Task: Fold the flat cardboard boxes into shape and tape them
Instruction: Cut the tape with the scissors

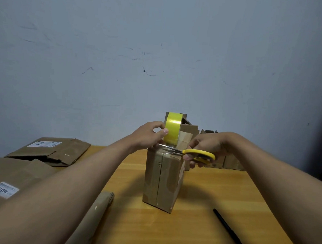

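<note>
Pinching yellow tape roll (172,129) above box (162,179): left hand (148,135); right hand (204,144) fingers curled round scissors (195,154).

Both forearms run off the bottom edge. Flat cardboard sheets (8,173) are cut off at left. Label text (3,189) is mostly too small to read. Right hand (205,144) hides scissor loops.

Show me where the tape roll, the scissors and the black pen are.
tape roll (172,127), head view, on its yellow outer face
scissors (198,153), head view, on the yellow handle
black pen (227,228), head view, mid-barrel on the table
</note>
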